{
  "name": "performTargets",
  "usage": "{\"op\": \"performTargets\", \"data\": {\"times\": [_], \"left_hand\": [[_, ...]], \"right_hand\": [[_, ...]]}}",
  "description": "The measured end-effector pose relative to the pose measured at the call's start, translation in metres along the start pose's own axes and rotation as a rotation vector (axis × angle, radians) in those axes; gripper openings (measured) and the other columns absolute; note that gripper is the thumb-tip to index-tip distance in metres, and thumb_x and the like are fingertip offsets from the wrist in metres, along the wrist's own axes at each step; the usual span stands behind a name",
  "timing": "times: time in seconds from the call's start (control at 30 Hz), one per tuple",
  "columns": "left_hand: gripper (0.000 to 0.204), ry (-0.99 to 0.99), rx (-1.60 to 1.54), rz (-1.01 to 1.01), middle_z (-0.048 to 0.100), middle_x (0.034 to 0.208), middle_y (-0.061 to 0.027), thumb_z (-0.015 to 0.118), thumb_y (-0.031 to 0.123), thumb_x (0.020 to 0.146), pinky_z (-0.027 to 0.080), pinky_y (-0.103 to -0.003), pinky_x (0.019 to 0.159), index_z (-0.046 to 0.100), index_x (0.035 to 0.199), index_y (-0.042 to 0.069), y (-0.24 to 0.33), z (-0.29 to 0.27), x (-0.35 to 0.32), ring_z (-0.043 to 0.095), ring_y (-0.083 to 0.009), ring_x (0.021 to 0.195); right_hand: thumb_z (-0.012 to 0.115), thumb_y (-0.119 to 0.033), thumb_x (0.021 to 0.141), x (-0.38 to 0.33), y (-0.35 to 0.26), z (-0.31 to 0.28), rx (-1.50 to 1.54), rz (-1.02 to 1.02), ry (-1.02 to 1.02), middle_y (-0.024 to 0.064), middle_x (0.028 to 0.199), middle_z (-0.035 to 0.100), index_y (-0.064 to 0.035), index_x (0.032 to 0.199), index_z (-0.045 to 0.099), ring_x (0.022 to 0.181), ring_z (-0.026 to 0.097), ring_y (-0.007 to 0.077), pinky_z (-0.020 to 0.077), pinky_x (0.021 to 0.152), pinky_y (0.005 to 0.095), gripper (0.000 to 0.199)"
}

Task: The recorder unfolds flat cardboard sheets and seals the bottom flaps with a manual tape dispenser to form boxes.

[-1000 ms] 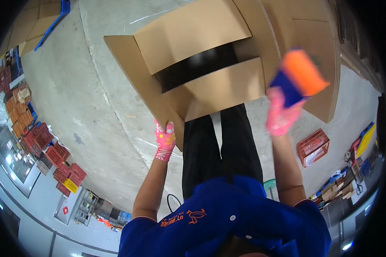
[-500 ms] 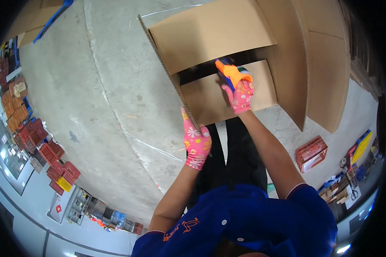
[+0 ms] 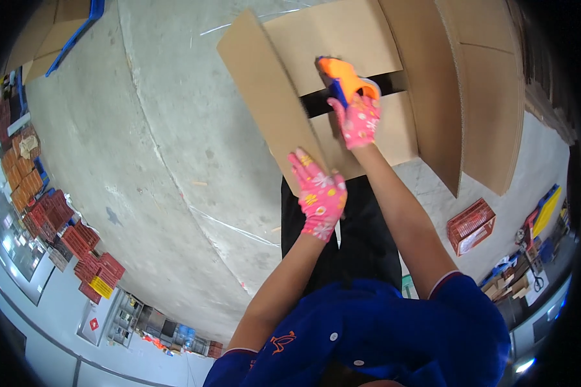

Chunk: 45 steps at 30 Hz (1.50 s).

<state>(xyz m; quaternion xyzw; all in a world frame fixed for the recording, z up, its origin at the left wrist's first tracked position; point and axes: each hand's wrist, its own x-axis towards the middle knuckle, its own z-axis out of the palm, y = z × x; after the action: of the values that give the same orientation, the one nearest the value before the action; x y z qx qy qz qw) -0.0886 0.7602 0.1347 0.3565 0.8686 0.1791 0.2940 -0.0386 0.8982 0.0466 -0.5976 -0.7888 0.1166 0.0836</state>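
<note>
An orange and blue tape dispenser [image 3: 348, 79] is in my right hand [image 3: 361, 121], its fingers wrapped round the handle, above the cardboard box. My left hand [image 3: 319, 195] lies with stretched fingers on the near end of the box's left flap [image 3: 265, 90], which slants inward over the opening. Both hands wear pink flowered gloves. Two inner flaps, a far one [image 3: 332, 39] and a near one [image 3: 388, 122], are folded in with a dark gap between them. The right flap [image 3: 429, 90] stands out to the side.
More flattened cardboard [image 3: 490, 116] stands at the right. A red plastic crate [image 3: 471, 226] rests on the concrete floor [image 3: 181, 129] near my right arm. Stacked red crates [image 3: 97, 271] line the left side. Another carton with a blue edge [image 3: 58, 32] is at the far left.
The left flap has swung inward from nearly upright, and my left hand has moved right with it. My right hand has carried the tape dispenser farther from me, toward the far inner flap.
</note>
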Motion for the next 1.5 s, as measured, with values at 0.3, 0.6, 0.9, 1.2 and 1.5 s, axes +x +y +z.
{"op": "performTargets", "data": {"times": [0.3,0.6,0.9,1.2,1.5], "left_hand": [[0.089,-0.35,0.591,-0.046,0.002,0.144,-0.0361,0.054,0.055,0.083,0.025,-0.065,0.098,0.011,0.146,0.01,-0.001,0.052,0.038,0.011,-0.0638,0.126],[0.075,-0.357,0.555,-0.018,0.02,0.144,-0.029,0.061,0.039,0.082,0.033,-0.051,0.1,0.026,0.142,0.011,-0.033,0.063,0.048,0.029,-0.0519,0.127],[0.091,0.306,0.393,0.465,0.039,0.136,-0.0176,0.064,0.066,0.065,0.012,-0.062,0.104,0.041,0.134,0.01,-0.009,-0.015,0.251,0.037,-0.0349,0.126],[0.099,-0.064,0.363,0.463,0.052,0.122,-0.0122,0.064,0.076,0.055,0.024,-0.053,0.099,0.047,0.128,0.011,0.037,0.004,0.292,0.044,-0.0338,0.116],[0.1,-0.011,0.352,0.534,0.053,0.115,-0.01,0.063,0.076,0.053,0.026,-0.051,0.098,0.049,0.126,0.01,0.051,0.022,0.272,0.047,-0.0296,0.109]], "right_hand": [[0.067,-0.022,0.082,0.036,0.107,-0.207,0.142,0.219,0.453,0.0116,0.098,0.066,0.0008,0.106,0.061,0.088,0.062,0.0198,0.0488,0.078,0.0354,0.033],[0.069,-0.04,0.074,-0.005,0.026,-0.018,-0.009,-0.126,0.201,0.0108,0.085,0.061,-0.0053,0.09,0.059,0.086,0.056,0.0267,0.0401,0.081,0.0393,0.04],[0.073,-0.033,0.072,0.001,0.024,-0.006,0.029,-0.218,0.221,0.0094,0.089,0.063,-0.004,0.093,0.062,0.086,0.057,0.0285,0.0418,0.079,0.0422,0.038],[0.075,-0.033,0.071,-0.024,0.043,-0.018,0.054,-0.016,0.138,0.0074,0.114,0.061,-0.0088,0.114,0.059,0.098,0.056,0.0283,0.0384,0.085,0.0411,0.052],[0.076,-0.035,0.07,-0.03,0.048,-0.022,0.014,0.065,0.148,0.0093,0.098,0.063,-0.0074,0.105,0.061,0.09,0.058,0.0288,0.0414,0.078,0.0415,0.047]]}}
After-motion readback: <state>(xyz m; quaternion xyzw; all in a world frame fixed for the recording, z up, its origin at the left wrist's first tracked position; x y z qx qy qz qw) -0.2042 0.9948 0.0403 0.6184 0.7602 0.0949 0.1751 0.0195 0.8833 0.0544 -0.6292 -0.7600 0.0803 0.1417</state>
